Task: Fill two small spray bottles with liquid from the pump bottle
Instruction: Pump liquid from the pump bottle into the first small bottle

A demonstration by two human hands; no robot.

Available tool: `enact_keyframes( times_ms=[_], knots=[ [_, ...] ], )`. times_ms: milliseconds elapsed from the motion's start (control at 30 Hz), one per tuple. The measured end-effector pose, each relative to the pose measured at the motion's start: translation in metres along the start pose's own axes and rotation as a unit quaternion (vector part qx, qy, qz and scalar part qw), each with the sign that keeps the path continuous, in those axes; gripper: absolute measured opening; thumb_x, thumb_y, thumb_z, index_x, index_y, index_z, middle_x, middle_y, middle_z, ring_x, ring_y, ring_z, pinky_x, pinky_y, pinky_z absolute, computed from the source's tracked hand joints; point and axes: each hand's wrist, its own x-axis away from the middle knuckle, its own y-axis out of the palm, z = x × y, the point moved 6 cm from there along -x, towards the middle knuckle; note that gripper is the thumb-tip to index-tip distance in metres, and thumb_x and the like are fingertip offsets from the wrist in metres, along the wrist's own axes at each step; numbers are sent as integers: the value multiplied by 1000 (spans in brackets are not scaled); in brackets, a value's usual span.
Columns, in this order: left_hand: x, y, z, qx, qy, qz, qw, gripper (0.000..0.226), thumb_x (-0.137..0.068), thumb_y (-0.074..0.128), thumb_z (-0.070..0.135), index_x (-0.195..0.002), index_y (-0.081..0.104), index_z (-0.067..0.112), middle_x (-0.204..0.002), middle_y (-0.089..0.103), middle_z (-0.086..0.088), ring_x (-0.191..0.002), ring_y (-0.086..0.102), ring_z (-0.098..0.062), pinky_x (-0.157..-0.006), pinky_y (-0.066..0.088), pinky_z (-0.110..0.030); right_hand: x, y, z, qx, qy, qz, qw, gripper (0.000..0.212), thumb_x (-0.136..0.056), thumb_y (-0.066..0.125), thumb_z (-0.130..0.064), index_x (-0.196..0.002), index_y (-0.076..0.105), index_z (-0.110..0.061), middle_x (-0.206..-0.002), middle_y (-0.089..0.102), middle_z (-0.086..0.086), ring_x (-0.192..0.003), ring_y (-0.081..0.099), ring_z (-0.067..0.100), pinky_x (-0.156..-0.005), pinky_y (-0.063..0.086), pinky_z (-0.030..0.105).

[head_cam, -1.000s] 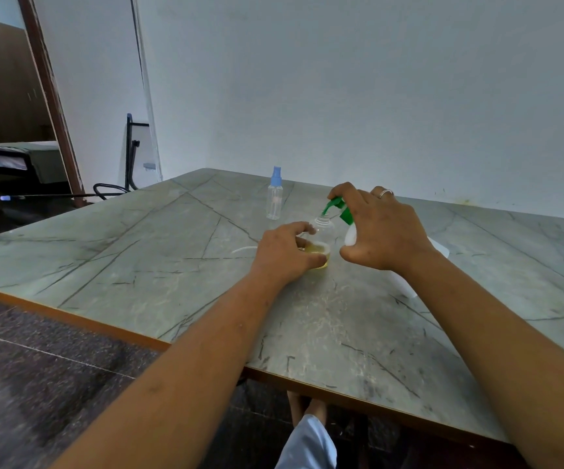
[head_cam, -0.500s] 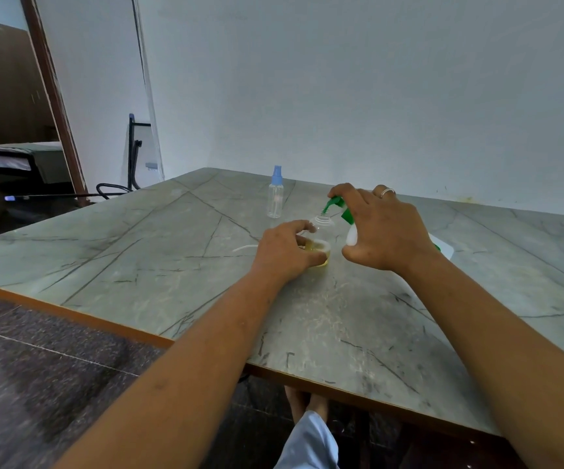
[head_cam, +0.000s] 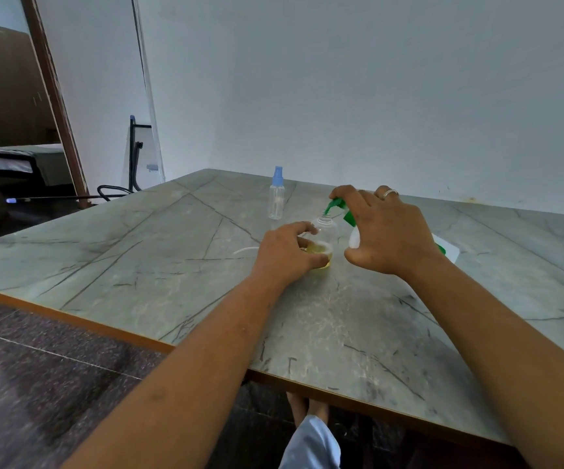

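I count two small spray bottles and one pump bottle on the table [head_cam: 358, 333]. The open spray bottle [head_cam: 322, 243] stands upright near the middle of the marbled top, its cap off and its threaded neck bare; it is clear plastic with yellowish liquid in its lower part. My left hand [head_cam: 289, 257] is curled around its near side, gripping it low on the body. The capped spray bottle [head_cam: 276, 199] stands alone further back, well apart from both hands, clear with a pale blue spray top, and looks empty as far as I can tell.

The pump bottle [head_cam: 353, 237] is just right of the open one, mostly hidden behind my right hand [head_cam: 390, 236] (only a patch of white body and bits of green show). That hand is wrapped over it, a fingertip lying on the green pump head [head_cam: 336, 204], whose spout points down at the open neck.

A thin pale tube [head_cam: 246, 249] lies on the table left of my left hand. A white flat item [head_cam: 449, 248] peeks out behind my right wrist; I cannot tell what it is.
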Motion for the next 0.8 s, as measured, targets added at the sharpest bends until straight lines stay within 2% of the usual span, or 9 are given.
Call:
enact_keyframes(
  times_ms=[300,467,633,800],
  knots=[
    [-1,1,-2,5,-11,-9,1000,57,-70,80,36,-122,57,27,-117,64,1,-89,55,-7,-92,45,-23,0,2,-1,5,-9,-3,1000,88,-74,66,-48,-145,15,-35,-137,49,-3,-118,47,24,-83,51,36],
    [-2,1,-2,13,-9,-15,1000,58,-68,82,33,-121,57,26,-116,65,0,-92,58,-8,-93,45,-24,0,3,-1,1,-12,-9,1000,98,-74,65,-48,-149,1,-37,-139,47,-3,-119,46,26,-82,52,37],
    [-1,1,-3,14,-10,-18,1000,60,-68,82,31,-122,56,26,-117,65,0,-96,60,-11,-96,44,-26,0,3,0,-4,-10,-13,1000,89,-73,66,-45,-144,14,-36,-135,50,-4,-116,47,25,-77,50,34],
    [-1,2,-2,14,-3,-21,1000,60,-67,83,30,-121,57,27,-117,65,0,-92,57,-7,-92,44,-22,-1,4,2,-16,-8,-10,1000,81,-70,68,-42,-138,23,-34,-125,56,-3,-108,49,24,-71,48,31]
  ],
)
